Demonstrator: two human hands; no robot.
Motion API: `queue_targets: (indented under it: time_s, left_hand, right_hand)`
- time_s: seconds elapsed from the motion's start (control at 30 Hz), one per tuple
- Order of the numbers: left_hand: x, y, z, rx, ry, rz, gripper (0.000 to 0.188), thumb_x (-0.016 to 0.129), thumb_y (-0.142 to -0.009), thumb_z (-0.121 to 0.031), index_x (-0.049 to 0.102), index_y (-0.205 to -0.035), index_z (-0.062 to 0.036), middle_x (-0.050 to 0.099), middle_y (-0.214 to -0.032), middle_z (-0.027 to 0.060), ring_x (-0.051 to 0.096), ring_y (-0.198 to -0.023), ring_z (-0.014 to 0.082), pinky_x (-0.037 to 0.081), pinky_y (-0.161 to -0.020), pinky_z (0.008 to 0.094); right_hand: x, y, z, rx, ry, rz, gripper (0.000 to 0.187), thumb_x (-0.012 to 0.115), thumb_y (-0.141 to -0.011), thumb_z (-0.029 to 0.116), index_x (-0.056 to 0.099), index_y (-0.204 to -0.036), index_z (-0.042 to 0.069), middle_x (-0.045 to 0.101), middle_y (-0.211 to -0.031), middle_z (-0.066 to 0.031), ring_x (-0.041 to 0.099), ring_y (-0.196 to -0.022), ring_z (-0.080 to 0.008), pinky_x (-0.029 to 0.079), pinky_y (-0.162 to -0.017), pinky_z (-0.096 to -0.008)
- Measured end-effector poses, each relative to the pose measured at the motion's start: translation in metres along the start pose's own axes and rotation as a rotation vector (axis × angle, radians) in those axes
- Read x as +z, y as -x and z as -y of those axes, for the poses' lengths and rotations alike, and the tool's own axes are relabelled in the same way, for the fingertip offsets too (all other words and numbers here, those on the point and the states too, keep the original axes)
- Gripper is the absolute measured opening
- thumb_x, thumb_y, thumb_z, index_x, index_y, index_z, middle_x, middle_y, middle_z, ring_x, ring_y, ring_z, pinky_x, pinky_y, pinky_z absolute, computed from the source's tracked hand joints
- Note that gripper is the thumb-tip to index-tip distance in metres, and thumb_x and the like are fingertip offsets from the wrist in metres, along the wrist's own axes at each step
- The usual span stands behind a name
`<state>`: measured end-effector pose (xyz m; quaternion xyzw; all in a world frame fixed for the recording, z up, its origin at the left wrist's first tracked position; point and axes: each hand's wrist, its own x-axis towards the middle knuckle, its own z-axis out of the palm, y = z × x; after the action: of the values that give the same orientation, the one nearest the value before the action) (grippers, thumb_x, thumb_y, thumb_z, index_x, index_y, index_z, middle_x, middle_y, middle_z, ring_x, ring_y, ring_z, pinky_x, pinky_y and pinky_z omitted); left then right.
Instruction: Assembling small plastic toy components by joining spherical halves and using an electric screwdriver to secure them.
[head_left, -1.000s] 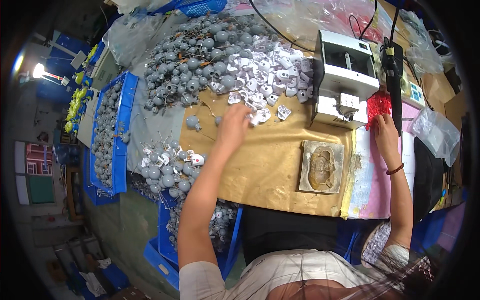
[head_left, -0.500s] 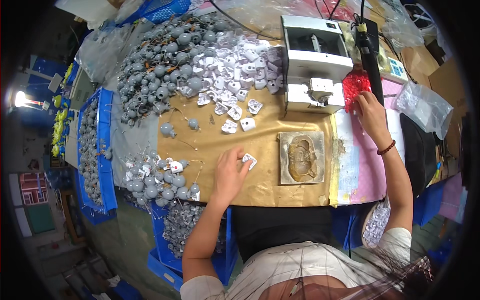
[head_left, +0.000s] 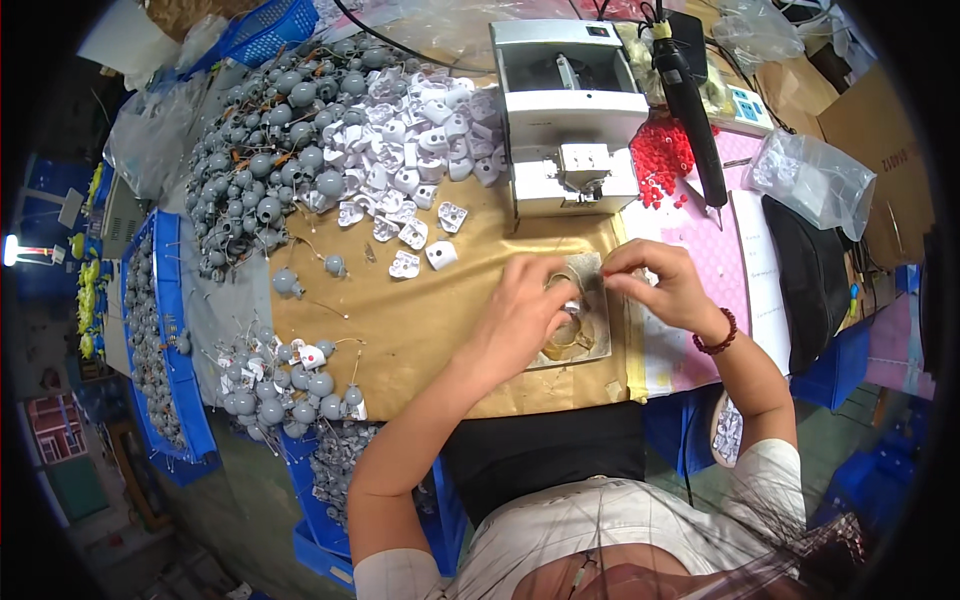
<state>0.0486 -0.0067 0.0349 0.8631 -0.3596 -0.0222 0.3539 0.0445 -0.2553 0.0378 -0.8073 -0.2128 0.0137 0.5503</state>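
Observation:
My left hand reaches over the square metal block with a moulded hollow. Its fingers are closed on a white plastic part, mostly hidden beneath them, at the hollow. Just right of it, my right hand is pinched at the block's right edge. A tiny red piece seems to show between its fingertips, largely covered. Loose white plastic parts lie beyond my left hand, at the edge of a heap of similar white shells.
Grey ball-shaped parts with wires are heaped at the far left, more at the near left. A white machine stands behind the block. Right of it are red pieces and a hanging black electric screwdriver. Blue trays flank the table.
My left hand has carried the white plastic part right to the metal block. My right hand has come back from the red pile toward the block. The view has shifted.

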Motion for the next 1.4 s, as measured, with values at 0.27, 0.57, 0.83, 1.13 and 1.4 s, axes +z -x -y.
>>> queue_targets:
  time_s: [0.27,0.57,0.83,1.13,1.4]
  left_hand:
    - [0.002,0.011,-0.012,-0.088,-0.121,0.044,0.041,0.083,-0.073,-0.016,0.067,-0.110,-0.0075,0.056,-0.124,0.0113,0.048,-0.120,0.0342,0.047,-0.097,0.0439]
    - [0.017,0.020,0.000,-0.128,-0.012,-0.159,0.029,0.082,-0.074,-0.009,0.066,-0.098,-0.0072,0.059,-0.116,0.0128,0.050,-0.118,0.0359,0.043,-0.101,0.0445]
    - [-0.007,0.034,0.012,-0.183,0.061,-0.160,0.057,0.082,-0.073,-0.016,0.053,-0.120,-0.0044,0.053,-0.125,0.0181,0.048,-0.120,0.0394,0.038,-0.107,0.0462]
    - [-0.158,0.145,0.177,-0.751,-0.718,-0.505,0.042,0.072,-0.081,-0.014,0.057,-0.119,-0.0032,0.058,-0.117,0.0196,0.052,-0.115,0.0391,0.041,-0.099,0.0503]
    - [-0.152,0.096,0.084,-0.642,-0.221,-0.592,0.042,0.073,-0.081,-0.007,0.058,-0.121,-0.0036,0.056,-0.115,0.0146,0.060,-0.102,0.0308,0.050,-0.088,0.0403]
  right_hand:
    - [0.027,-0.004,0.000,-0.226,0.051,0.013,0.016,0.079,-0.079,0.000,0.066,-0.087,0.003,0.070,-0.087,-0.0087,0.067,-0.080,-0.0255,0.054,-0.070,-0.0337]
    - [0.042,-0.003,-0.009,-0.374,0.270,-0.002,0.020,0.080,-0.075,0.003,0.065,-0.089,0.005,0.066,-0.087,-0.0069,0.064,-0.079,-0.0253,0.050,-0.069,-0.0360]
    - [0.050,-0.002,-0.002,-0.521,0.635,0.146,0.027,0.077,-0.075,0.012,0.067,-0.099,0.008,0.063,-0.098,-0.0049,0.060,-0.096,-0.0270,0.047,-0.081,-0.0394]
    - [0.055,0.007,-0.009,-0.447,0.629,0.062,0.039,0.081,-0.071,0.010,0.068,-0.108,0.009,0.062,-0.107,-0.0073,0.059,-0.103,-0.0285,0.047,-0.083,-0.0407]
    - [0.035,0.000,0.019,-0.265,0.271,-0.048,0.043,0.079,-0.079,0.008,0.065,-0.118,0.002,0.061,-0.113,-0.0159,0.059,-0.104,-0.0340,0.050,-0.089,-0.0411]
